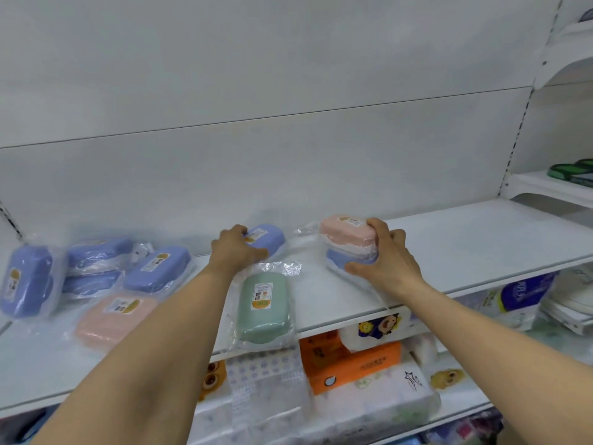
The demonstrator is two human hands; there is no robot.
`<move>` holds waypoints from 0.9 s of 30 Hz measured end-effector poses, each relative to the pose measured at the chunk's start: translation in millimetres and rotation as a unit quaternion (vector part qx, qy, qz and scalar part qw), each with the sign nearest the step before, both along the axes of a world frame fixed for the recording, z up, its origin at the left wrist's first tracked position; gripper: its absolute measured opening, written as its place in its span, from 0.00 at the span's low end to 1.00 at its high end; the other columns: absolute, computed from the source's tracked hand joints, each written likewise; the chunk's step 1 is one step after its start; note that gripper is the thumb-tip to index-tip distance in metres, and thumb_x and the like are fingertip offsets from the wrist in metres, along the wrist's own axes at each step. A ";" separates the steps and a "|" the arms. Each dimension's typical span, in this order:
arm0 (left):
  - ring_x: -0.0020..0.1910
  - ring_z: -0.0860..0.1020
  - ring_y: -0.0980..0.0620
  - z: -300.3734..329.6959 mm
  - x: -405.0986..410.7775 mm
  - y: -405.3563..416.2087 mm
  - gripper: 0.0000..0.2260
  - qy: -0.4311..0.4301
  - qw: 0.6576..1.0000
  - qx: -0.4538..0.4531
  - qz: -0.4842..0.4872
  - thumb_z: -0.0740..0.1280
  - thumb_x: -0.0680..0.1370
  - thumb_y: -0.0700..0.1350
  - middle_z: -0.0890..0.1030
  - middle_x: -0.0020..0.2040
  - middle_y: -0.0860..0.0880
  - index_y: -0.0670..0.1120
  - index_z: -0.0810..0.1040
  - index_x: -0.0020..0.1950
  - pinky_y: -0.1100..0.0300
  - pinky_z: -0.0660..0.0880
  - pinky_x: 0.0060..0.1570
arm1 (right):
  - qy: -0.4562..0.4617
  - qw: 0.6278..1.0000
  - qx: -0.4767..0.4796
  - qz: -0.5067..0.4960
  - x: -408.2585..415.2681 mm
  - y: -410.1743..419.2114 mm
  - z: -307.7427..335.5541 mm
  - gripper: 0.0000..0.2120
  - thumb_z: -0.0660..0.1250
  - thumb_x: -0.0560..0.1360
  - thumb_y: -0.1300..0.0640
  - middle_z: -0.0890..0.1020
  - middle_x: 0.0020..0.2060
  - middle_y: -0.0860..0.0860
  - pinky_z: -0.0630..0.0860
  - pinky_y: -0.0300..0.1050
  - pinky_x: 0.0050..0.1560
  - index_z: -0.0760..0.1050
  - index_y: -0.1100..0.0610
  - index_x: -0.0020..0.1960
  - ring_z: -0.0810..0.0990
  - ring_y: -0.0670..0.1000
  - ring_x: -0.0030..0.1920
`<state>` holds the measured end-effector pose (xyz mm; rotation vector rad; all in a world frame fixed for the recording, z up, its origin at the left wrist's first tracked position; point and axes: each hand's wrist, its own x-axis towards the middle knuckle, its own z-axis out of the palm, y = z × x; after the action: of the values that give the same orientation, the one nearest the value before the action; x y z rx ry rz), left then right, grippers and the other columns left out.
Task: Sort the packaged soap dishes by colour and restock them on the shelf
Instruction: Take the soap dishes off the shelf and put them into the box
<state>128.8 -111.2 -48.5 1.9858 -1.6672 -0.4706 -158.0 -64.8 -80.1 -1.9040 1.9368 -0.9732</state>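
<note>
Your right hand [390, 261] grips a stack of 2 packaged soap dishes, a pink dish [348, 231] on a blue one [345, 260], mid-shelf, with bare shelf [481, 239] stretching wide to its right. Your left hand [234, 248] curls over a lone blue dish [268, 237] near the back wall, while the green dish [264, 308] between your arms overhangs the front edge. Left of that, 4 blue dishes [157, 268] and a pink dish near the front [112, 317] crowd together
</note>
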 end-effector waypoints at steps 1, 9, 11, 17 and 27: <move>0.62 0.73 0.40 0.9 3.4 1.1 0.41 0.006 1.000 -0.024 0.016 0.73 0.61 0.60 0.74 0.64 0.43 0.47 0.70 0.71 0.52 0.70 0.59 | -0.005 1.000 -0.008 -0.003 1.3 0.7 2.0 0.41 0.75 0.65 0.41 0.63 0.60 0.51 0.77 0.51 0.49 0.54 0.40 0.69 0.76 0.56 0.52; 0.65 0.69 0.43 32.3 26.0 69.9 0.33 0.025 0.980 -0.180 0.078 0.75 0.70 0.56 0.70 0.65 0.46 0.53 0.67 0.72 0.52 0.68 0.59 | -0.031 0.992 -0.123 0.022 28.2 36.5 33.5 0.41 0.76 0.64 0.42 0.63 0.60 0.50 0.77 0.50 0.45 0.56 0.38 0.69 0.75 0.55 0.53; 0.64 0.69 0.46 33.5 36.4 102.0 0.33 0.037 0.973 -0.215 0.079 0.75 0.69 0.56 0.70 0.64 0.48 0.54 0.67 0.72 0.54 0.69 0.57 | -0.033 0.987 -0.150 0.039 45.2 51.2 46.0 0.41 0.76 0.64 0.42 0.63 0.60 0.49 0.76 0.48 0.43 0.56 0.39 0.69 0.74 0.53 0.52; 0.64 0.70 0.53 19.4 106.3 204.6 0.34 0.132 0.944 -0.274 0.131 0.73 0.63 0.61 0.70 0.62 0.55 0.57 0.70 0.68 0.56 0.69 0.60 | -0.057 0.977 -0.180 0.102 138.2 102.2 68.8 0.42 0.77 0.63 0.41 0.64 0.61 0.48 0.77 0.49 0.42 0.56 0.38 0.69 0.74 0.49 0.49; 0.62 0.73 0.52 -9.9 312.7 380.3 0.39 0.095 0.935 -0.237 0.244 0.72 0.61 0.64 0.70 0.61 0.55 0.56 0.68 0.71 0.48 0.74 0.62 | -0.087 0.962 -0.121 0.230 379.6 217.6 46.2 0.41 0.76 0.64 0.40 0.64 0.61 0.49 0.75 0.49 0.46 0.56 0.36 0.68 0.74 0.51 0.53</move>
<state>441.5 269.1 -58.4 1.8231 -0.9928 -0.0584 221.6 152.8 -33.9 -2.1744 1.2392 -1.2156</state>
